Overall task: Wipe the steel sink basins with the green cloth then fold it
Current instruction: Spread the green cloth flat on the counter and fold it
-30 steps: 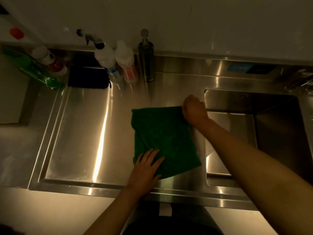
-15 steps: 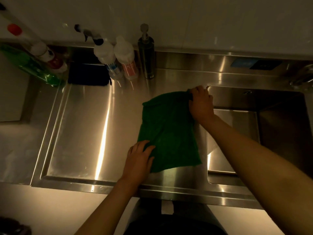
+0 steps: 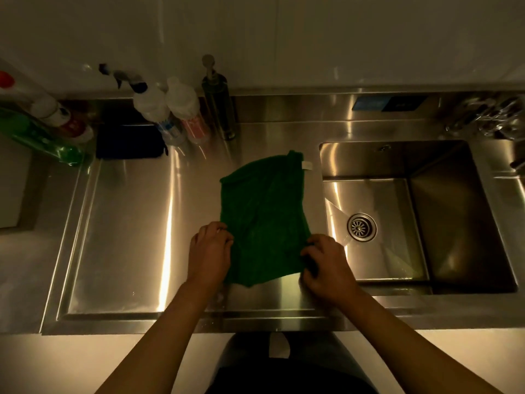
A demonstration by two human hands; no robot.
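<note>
From the head camera I look straight down on a steel counter in dim, yellowish light. The green cloth (image 3: 264,211) lies spread flat at the right end of the shallow left basin (image 3: 127,223), just beside the rim of the deep right basin (image 3: 454,223) and not hanging into it. A small white tag (image 3: 306,165) shows at the cloth's far right corner.

My left hand (image 3: 210,254) sits at the cloth's near left edge with the fingers curled onto the fabric, gripping it. My right hand (image 3: 326,265) is at the near right corner, fingers bent and pinching the cloth there. Both forearms reach in from the bottom of the view.

The round drain (image 3: 361,227) shows in the floor of the deep basin. Along the back wall stand a spray bottle (image 3: 150,105), a white bottle (image 3: 183,100) touching it, and a dark pump dispenser (image 3: 217,95) just to their right. A dark pad (image 3: 129,142) lies in front of the spray bottle, and a green bottle (image 3: 37,137) lies tilted at the far left. The tap (image 3: 488,115) at the far right is too blurred to make out clearly.
</note>
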